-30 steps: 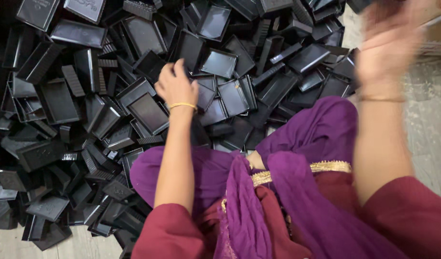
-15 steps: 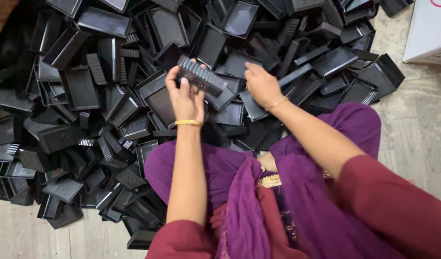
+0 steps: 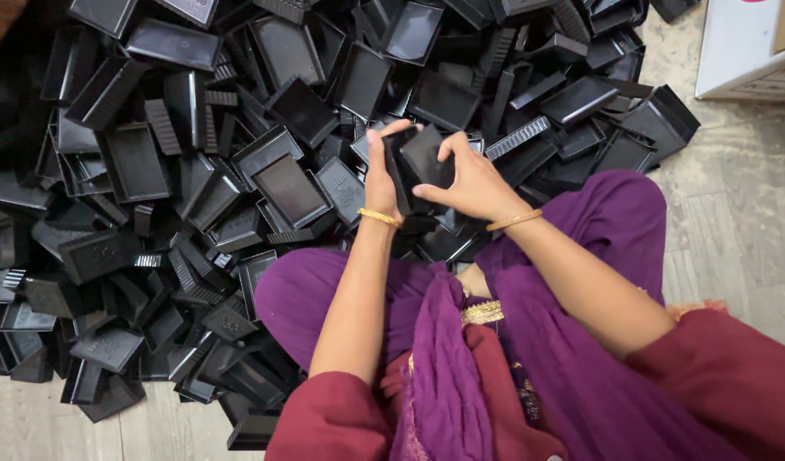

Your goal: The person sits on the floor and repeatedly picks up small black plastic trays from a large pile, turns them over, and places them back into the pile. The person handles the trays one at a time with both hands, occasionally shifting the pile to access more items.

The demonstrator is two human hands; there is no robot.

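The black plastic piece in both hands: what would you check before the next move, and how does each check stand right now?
1. Left hand grips the black piece: ok.
2. Right hand grips it too: ok.
3. Piece lifted free of the pile of black trays: ok.
4. Piece whole, without cracks: cannot tell, fingers cover much of it.
5. One piece or two fitted together: cannot tell.
6. Purple cloth on the lap kept out of the grip: ok.
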